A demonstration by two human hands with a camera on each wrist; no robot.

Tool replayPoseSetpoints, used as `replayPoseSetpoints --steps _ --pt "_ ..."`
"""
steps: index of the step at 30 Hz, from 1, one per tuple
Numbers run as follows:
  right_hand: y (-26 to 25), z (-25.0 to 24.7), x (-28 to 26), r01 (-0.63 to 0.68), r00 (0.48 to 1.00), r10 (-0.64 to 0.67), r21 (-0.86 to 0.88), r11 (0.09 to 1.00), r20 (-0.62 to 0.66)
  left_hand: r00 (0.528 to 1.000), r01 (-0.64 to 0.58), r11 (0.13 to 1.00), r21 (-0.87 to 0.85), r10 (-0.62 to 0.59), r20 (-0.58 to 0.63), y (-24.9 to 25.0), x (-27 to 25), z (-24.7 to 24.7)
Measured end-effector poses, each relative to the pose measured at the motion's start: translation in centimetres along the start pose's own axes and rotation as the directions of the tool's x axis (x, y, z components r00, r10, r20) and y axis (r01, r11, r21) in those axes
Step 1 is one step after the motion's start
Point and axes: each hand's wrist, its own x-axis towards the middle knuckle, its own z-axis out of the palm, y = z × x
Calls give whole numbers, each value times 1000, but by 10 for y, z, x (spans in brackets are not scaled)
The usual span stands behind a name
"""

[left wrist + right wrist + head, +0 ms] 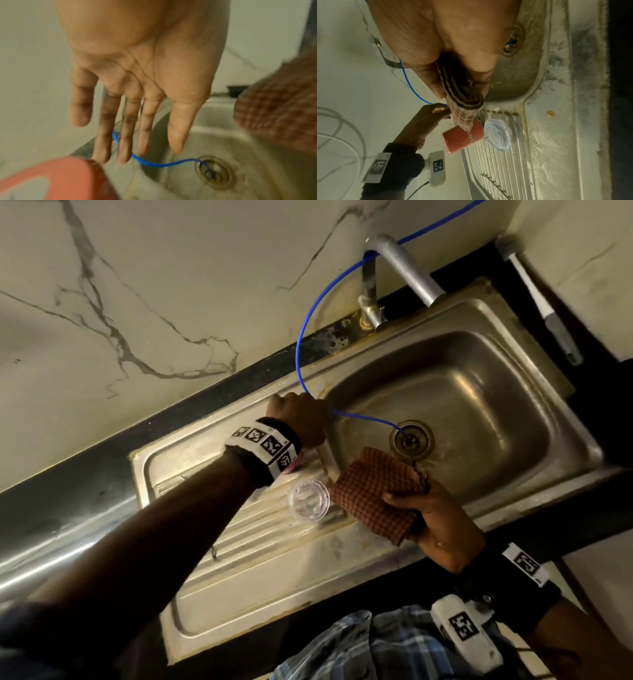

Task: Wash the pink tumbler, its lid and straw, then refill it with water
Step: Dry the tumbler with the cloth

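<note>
The pink tumbler (462, 138) stands on the ribbed drainboard (260, 542), mostly hidden under my left wrist in the head view, where only a pink sliver (293, 466) shows. In the left wrist view the tumbler (51, 178) sits just below my fingertips. The clear lid (308, 500) (498, 134) lies flat beside it. A pale straw (329, 457) lies along the basin's edge. My left hand (298, 416) (130, 142) hovers above the tumbler with straight fingers, holding nothing. My right hand (411, 503) (462, 81) grips a folded red checked cloth (373, 491) (464, 102) near the lid.
A steel sink basin (479, 392) lies to the right. A thin blue tube (301, 347) runs into its drain (411, 440). The tap (404, 268) stands at the back. A grey-handled brush (537, 299) lies on the dark counter at far right. A marble wall is behind.
</note>
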Motion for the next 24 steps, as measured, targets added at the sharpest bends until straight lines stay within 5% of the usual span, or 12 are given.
replayPoseSetpoints --steps 4,11,13,14,15,16,17,18,19,21,24 --pt "-1 -8 3 -6 995 5 -6 1000 -99 994 -9 953 302 -25 110 -11 11 11" --pt "-15 -19 6 28 986 -23 27 999 -165 966 -73 939 336 -18 258 -16 32 10" --pt "-18 -22 4 39 986 -34 30 999 -163 907 -86 971 225 -17 421 -14 40 6" --pt "-19 -24 2 45 987 -40 29 999 -156 887 3 998 66 -33 460 -14 37 5" --pt "-20 -24 0 51 988 -46 26 998 -146 888 211 950 -230 -88 451 -12 35 8" --pt "-21 -26 -2 56 989 -53 21 998 -139 877 366 809 -461 -135 460 -12 33 14" --pt "-21 -27 -3 61 989 -58 18 998 -137 875 375 795 -477 -134 465 -15 32 13" --pt "-20 -28 -5 65 989 -62 20 998 -136 867 201 947 -250 -53 496 -18 30 13" --pt "-20 -28 -6 69 989 -65 22 997 -136 854 28 1000 10 -29 519 -22 27 8" --pt "-18 -30 -9 75 988 -72 17 997 -138 888 205 974 -97 -143 438 -22 25 7" --pt "-17 -28 -18 103 987 -103 -7 995 -121 957 216 970 -107 -189 221 -21 7 -9"
